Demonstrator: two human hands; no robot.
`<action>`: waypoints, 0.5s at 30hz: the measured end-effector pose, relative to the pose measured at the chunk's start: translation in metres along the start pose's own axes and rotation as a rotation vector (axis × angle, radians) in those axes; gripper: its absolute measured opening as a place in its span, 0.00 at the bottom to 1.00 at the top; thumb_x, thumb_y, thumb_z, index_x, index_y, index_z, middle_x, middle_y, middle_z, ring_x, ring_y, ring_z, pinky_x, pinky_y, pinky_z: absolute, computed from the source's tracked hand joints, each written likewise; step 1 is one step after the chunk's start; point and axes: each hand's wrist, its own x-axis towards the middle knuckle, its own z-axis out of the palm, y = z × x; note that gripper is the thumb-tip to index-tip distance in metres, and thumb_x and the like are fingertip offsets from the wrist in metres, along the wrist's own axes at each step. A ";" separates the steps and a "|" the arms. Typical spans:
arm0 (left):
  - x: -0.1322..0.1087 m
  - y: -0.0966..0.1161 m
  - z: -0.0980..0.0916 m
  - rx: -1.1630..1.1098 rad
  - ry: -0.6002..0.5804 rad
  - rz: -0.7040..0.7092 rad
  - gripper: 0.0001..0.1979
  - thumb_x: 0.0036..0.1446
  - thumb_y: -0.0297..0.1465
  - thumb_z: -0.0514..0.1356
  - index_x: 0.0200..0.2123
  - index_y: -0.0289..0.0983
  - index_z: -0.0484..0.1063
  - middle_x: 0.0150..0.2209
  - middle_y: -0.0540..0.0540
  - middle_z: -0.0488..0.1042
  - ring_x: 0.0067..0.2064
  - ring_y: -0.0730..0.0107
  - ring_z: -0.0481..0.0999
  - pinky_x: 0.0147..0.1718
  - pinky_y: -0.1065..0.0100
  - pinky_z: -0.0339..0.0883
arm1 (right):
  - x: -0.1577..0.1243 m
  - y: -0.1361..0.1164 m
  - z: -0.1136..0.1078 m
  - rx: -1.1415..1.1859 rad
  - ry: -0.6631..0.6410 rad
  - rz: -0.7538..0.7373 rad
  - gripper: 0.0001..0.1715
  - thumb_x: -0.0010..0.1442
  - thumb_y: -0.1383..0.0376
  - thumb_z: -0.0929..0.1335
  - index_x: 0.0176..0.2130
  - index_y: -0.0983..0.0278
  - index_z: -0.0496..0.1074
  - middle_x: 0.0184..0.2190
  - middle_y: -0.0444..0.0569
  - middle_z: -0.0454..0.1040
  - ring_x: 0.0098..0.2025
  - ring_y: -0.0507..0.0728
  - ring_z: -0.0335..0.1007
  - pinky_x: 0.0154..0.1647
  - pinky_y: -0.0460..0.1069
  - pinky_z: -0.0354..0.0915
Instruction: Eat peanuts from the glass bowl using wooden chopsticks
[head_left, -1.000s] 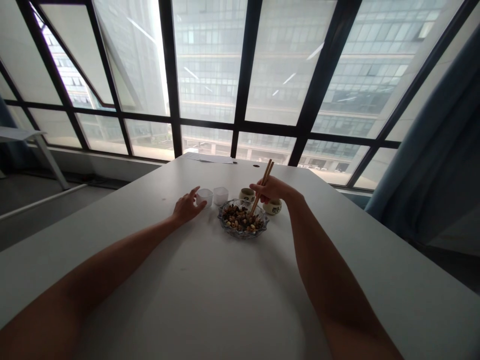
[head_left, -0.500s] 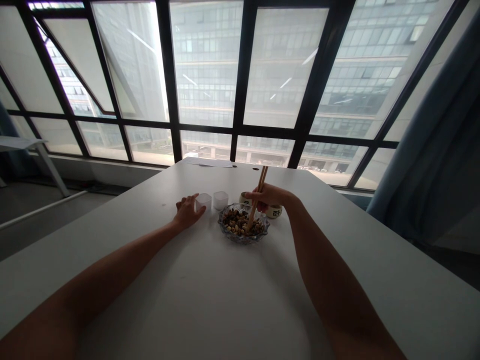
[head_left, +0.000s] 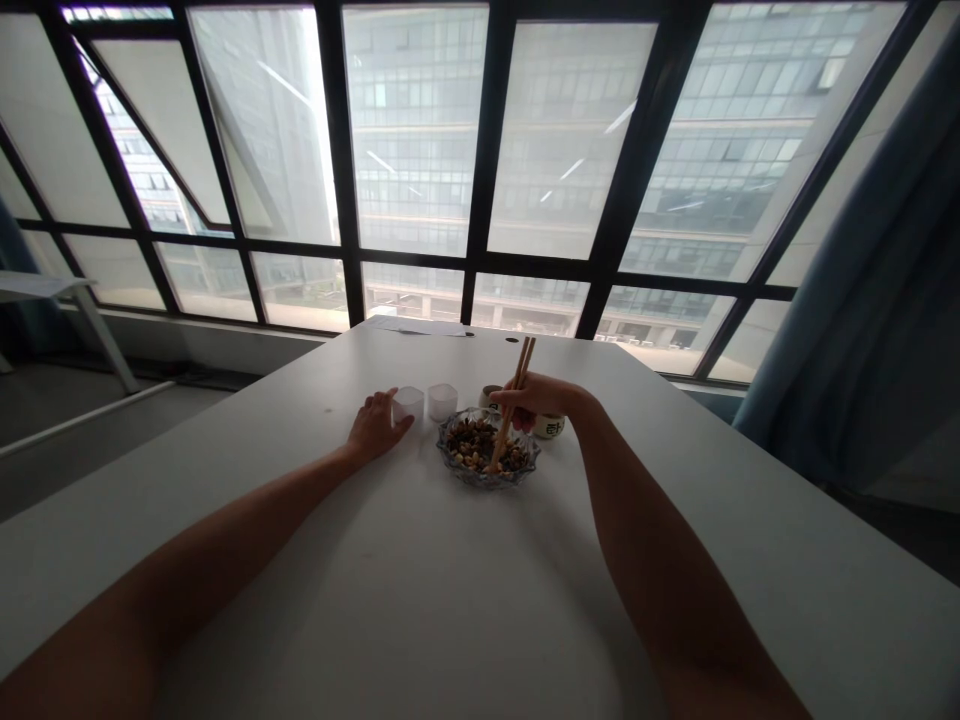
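Observation:
My right hand (head_left: 534, 396) grips a pair of wooden chopsticks (head_left: 517, 382), fingers closed around them, above a clear glass bowl (head_left: 487, 482) with a wavy rim. The chopstick tips reach down into a mix of nuts and dark seeds (head_left: 470, 440) in the bowl. Whether a piece is pinched between the tips is too small to tell. My left hand (head_left: 373, 425) curls its thumb and fingers around the left side of a small translucent white cup (head_left: 409, 405), which stands on the table. Another such cup (head_left: 442, 402) stands just to its right.
Two small cream jars with dark lettering stand behind the bowl, one jar (head_left: 490, 397) left of my right hand, the other jar (head_left: 550, 427) partly hidden by it. White papers (head_left: 420, 326) lie at the far end of the white table (head_left: 450, 600), near the windows.
The chopstick tips have shifted slightly left and nearer to me within the bowl. My left hand remains at the cup.

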 end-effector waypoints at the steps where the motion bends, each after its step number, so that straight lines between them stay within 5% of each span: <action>1: 0.000 0.000 -0.001 -0.001 -0.009 -0.002 0.33 0.61 0.43 0.57 0.64 0.32 0.58 0.56 0.32 0.70 0.57 0.47 0.70 0.55 0.52 0.64 | 0.001 0.001 0.000 0.003 0.024 -0.013 0.24 0.63 0.52 0.71 0.24 0.68 0.76 0.18 0.48 0.77 0.18 0.51 0.72 0.19 0.43 0.70; 9: 0.000 0.008 -0.010 -0.019 -0.096 -0.076 0.35 0.61 0.42 0.58 0.66 0.33 0.55 0.49 0.37 0.77 0.54 0.50 0.75 0.52 0.57 0.67 | 0.008 0.011 -0.005 -0.040 0.334 -0.162 0.24 0.65 0.53 0.70 0.25 0.68 0.73 0.17 0.47 0.75 0.16 0.48 0.69 0.18 0.41 0.66; 15: -0.001 0.009 -0.012 -0.037 -0.118 -0.092 0.35 0.61 0.42 0.58 0.67 0.34 0.54 0.50 0.36 0.77 0.54 0.51 0.76 0.50 0.57 0.68 | 0.005 0.006 -0.004 0.008 0.261 -0.262 0.27 0.63 0.48 0.69 0.26 0.68 0.74 0.18 0.47 0.75 0.17 0.49 0.70 0.19 0.42 0.67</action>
